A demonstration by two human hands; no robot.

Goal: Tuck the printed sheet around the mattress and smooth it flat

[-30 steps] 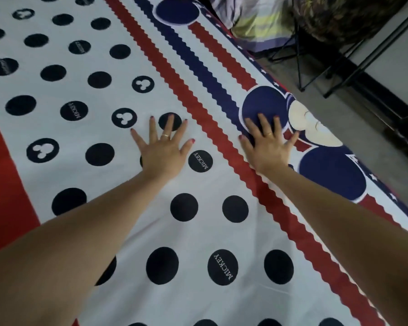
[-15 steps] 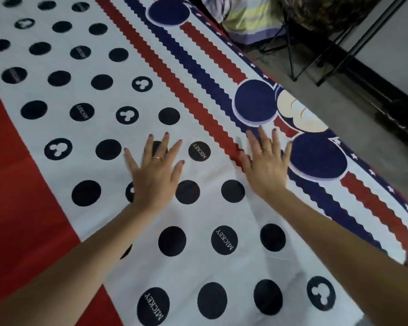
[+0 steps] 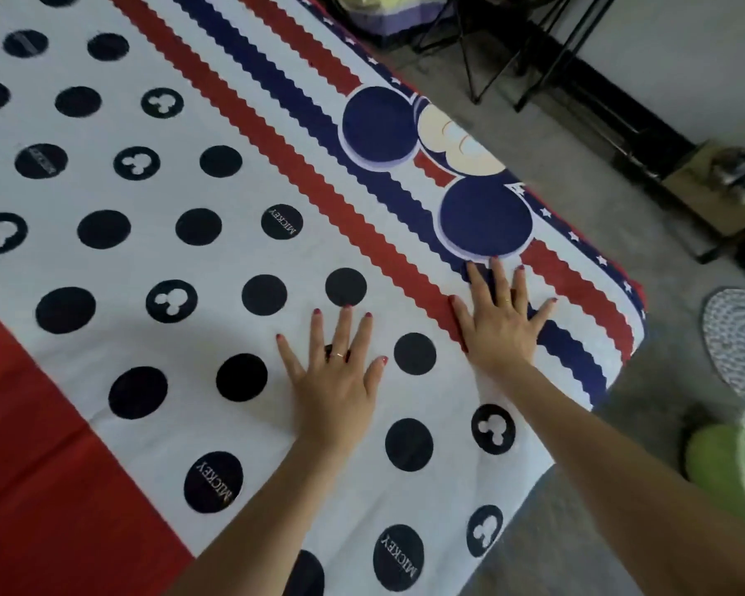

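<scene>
This looks like a bedroom in a home. A white cotton sheet printed with black dots and red and navy zigzag stripes [image 3: 216,260] covers a low bed that fills most of the view. Beside it lie a bare grey concrete floor [image 3: 611,217], a round woven grey-and-white mat [image 3: 736,342], thin black metal frame legs [image 3: 547,49], and what may be striped folded bedding [image 3: 388,15], too blurred to be sure.

Both arms stretched forward, bare forearms. Left hand [image 3: 338,382] palm down, flat, fingers spread, ring on ring finger, red nail polish. Right hand [image 3: 497,324] palm down beside it, further forward, fingers splayed, ring too. Neither grip closed on anything; hands apart.
</scene>
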